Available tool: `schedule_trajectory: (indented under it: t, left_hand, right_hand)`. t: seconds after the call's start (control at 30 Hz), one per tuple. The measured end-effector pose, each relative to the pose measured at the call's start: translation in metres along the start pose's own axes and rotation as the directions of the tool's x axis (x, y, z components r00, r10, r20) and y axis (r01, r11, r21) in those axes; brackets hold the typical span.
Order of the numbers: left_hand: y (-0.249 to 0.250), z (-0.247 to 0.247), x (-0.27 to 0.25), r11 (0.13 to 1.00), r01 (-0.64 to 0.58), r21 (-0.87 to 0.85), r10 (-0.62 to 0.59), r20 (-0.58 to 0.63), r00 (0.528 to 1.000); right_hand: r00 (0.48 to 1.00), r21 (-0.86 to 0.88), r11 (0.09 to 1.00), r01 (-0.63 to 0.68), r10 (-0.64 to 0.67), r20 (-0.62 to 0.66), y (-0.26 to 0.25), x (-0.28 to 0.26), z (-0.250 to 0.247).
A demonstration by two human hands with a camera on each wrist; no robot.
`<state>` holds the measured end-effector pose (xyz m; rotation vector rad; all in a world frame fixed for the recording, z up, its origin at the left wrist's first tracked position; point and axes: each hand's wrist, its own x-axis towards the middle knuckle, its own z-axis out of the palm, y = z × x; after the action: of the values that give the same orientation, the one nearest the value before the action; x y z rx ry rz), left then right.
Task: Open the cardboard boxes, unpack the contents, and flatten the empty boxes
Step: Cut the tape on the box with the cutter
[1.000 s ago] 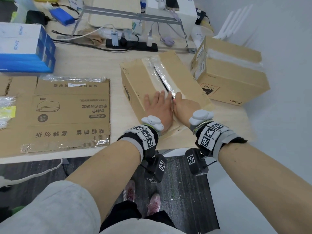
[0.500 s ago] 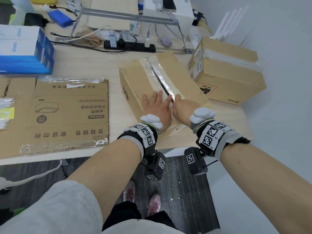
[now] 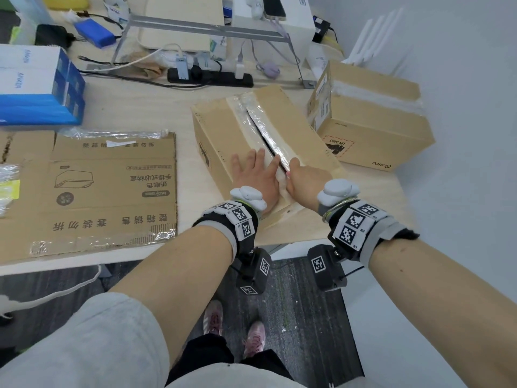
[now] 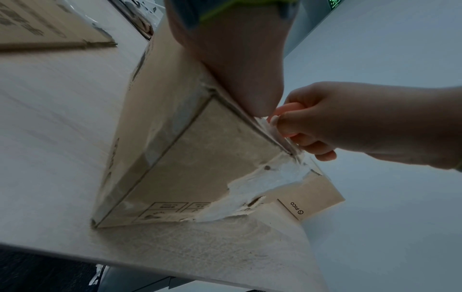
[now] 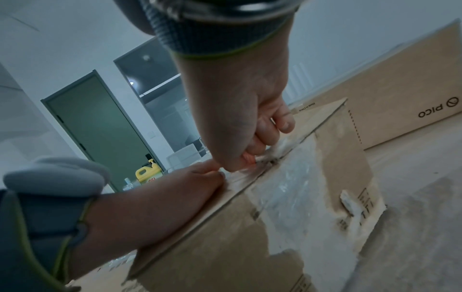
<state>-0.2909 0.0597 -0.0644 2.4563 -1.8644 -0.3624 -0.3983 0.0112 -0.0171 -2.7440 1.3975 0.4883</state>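
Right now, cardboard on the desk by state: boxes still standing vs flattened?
Standing boxes: 2, the box under both hands and the PICO box
Flattened box: 1, the printed sheet
Total: 3

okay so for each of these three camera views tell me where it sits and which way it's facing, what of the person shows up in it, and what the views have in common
Head: worn on the head, facing forward and down at the table; shows both forearms, the left hand flat on the taped box, the right hand, knees and shoes.
Left wrist: under the left wrist, looking up along the palm at the box end; the right hand curls at the tape seam.
Right wrist: under the right wrist, looking along the curled fingers toward a door.
Shared: all show both hands on the taped box; the second box too.
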Motion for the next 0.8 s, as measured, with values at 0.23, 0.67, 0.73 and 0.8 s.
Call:
schedule_trajectory:
  t: [0.23,0.67,0.73,0.8]
  left_hand:
    - [0.019,0.009,-0.026,1.000,-0.002,-0.012,0.002,-0.033,0.999]
    - [0.022,0.007,-0.028,1.000,0.004,0.000,-0.004,-0.032,0.999]
    - [0.021,0.006,-0.029,1.000,0.011,0.008,-0.011,-0.040,0.999]
    - [0.021,0.006,-0.029,1.000,0.011,0.021,-0.010,-0.044,0.999]
  right_hand:
    - [0.996,0.189,0.980,0.060,-0.046,-0.079,0.007,-0.008,0.008]
    - [0.999,0.046,0.999,0.013,-0.014,0.031,0.005,-0.012,0.000]
    - [0.997,0.040,0.999,0.032,-0.035,0.074,0.005,-0.010,-0.003]
    - [0.996,0.036,0.999,0.033,-0.035,0.078,0.007,-0.012,-0.003]
